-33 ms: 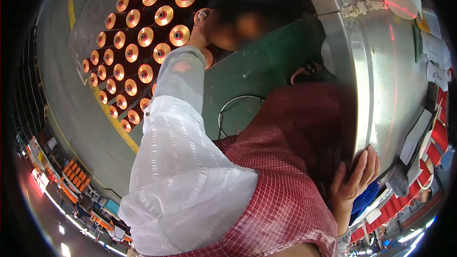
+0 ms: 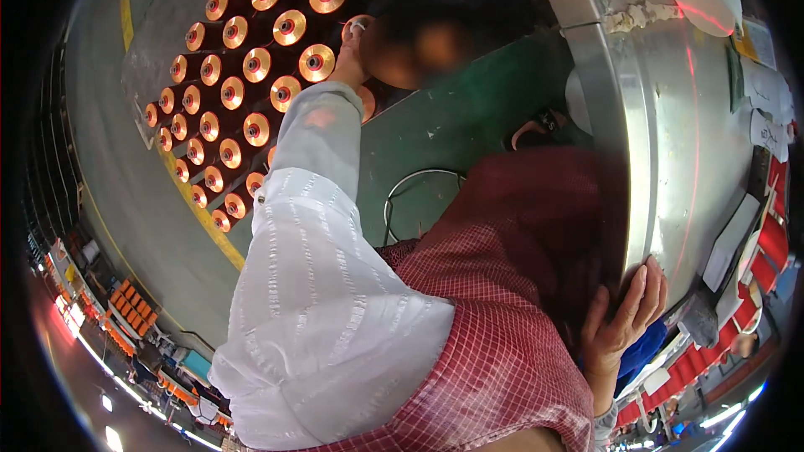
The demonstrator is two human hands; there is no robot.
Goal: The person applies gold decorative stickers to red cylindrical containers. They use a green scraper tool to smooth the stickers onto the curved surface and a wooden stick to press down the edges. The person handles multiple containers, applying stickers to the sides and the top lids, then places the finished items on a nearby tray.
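Caution: judge the likeliest fault to be knocking a neighbour while moving the left hand (image 2: 352, 52) at the right end of the tight rows of copper-coloured spools (image 2: 316, 63); probable cause, narrow gaps. Allow also for snagging the pale sleeve (image 2: 321, 121) on the nearer spools; probable cause, a long reach past them. Treat a loose hold as a possible cause of dropping the round brown thing (image 2: 412, 54) toward the green floor (image 2: 452, 130).

Left hand: extended to the far side with partly bent fingers, at the left edge of the round brown thing, just beside the spools. Too blurred there to tell a firm hold from light contact.

Right hand (image 2: 626, 314): loosely spread, laid on the near edge of the metal surface (image 2: 670, 134) at right, with no held thing visible.
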